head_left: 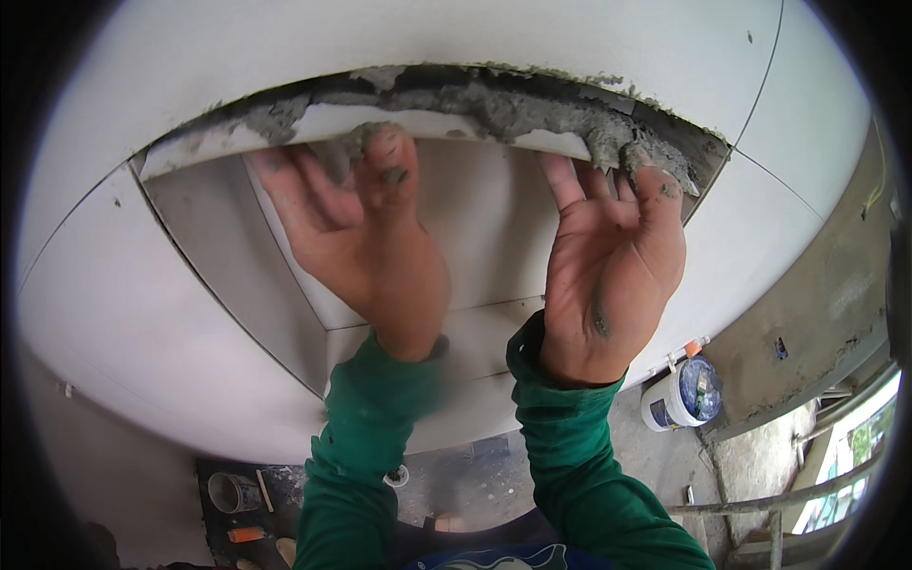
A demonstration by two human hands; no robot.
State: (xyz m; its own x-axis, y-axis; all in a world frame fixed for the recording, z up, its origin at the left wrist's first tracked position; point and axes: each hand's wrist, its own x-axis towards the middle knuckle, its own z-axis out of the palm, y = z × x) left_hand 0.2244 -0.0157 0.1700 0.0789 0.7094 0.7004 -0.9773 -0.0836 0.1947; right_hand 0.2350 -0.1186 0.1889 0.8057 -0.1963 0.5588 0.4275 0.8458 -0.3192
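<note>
Overhead in a wall niche (484, 228), a long pale tile (437, 124) lies across the top opening with wet grey mortar (532, 112) heaped along its upper side. My left hand (394, 256) grips the tile toward its left part, fingers beneath and thumb up at the front edge. Near the right end, my right hand (617, 256) holds the same tile in a like way, its thumb against the mortar. Grey smears mark both hands. A dark gap shows between the mortar and the wall tile (456, 33) above.
Large white tiles (104, 294) surround the niche. Down on the floor at right stands a white bucket (665, 407) with a blue lid or top. Another bucket (233, 494) and an orange item (247, 535) lie at lower left. Curved bars (788, 502) cross the lower right.
</note>
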